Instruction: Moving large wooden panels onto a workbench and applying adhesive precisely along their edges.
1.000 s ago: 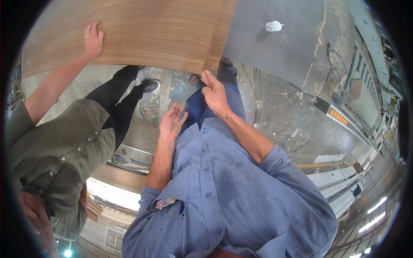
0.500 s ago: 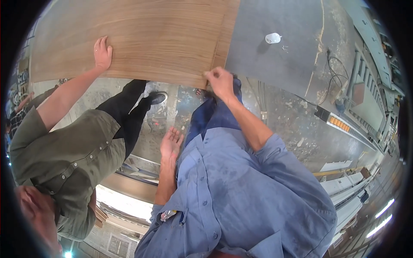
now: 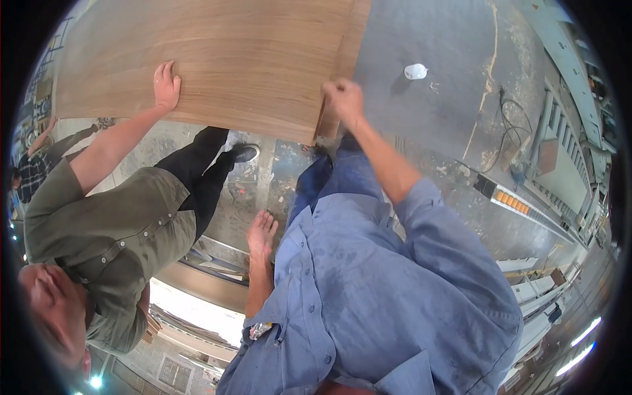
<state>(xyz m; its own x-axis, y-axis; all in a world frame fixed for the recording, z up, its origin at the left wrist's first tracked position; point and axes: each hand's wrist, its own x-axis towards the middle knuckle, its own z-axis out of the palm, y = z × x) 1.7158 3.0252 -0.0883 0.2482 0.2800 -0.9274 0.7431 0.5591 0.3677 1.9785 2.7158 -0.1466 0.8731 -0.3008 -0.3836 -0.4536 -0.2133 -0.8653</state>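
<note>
Head view: right hand (image 3: 343, 99) grips light wood-grain panel (image 3: 217, 59) at its corner.

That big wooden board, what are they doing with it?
Two people are handling a large wooden panel over a dusty concrete floor. The person in the blue shirt grips its corner with the right hand, while the left hand hangs open, touching nothing. A co-worker in an olive shirt presses a hand flat on the panel's near edge. A crumpled white scrap lies on the floor.
</note>
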